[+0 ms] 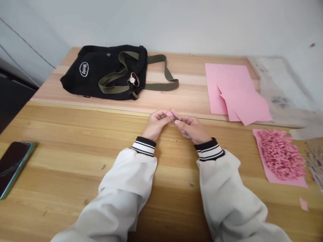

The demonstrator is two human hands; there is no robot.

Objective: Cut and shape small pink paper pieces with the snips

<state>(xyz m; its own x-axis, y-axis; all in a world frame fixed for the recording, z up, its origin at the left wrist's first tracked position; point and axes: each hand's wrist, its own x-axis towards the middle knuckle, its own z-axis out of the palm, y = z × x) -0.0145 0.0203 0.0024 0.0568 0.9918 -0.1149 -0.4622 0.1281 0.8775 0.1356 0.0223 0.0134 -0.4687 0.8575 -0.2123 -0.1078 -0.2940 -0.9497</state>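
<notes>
From the head camera I am looking down on a wooden tabletop [70,134], its back running along a pale wall [176,23], its left edge slanting past a black bag [94,65]. Near a seam in the boards, mid-table, the left hand [154,125] is pinching a small pink paper piece [169,113] in closed fingers; the right hand [193,127] is gripping scissors [174,115], blades meeting the paper. For moving, I am seeing wood stretching from the left sleeve [123,183] to a phone [15,164]; rightward, pink sheets [232,87] and pink shreds [281,154] are bounding the room
</notes>
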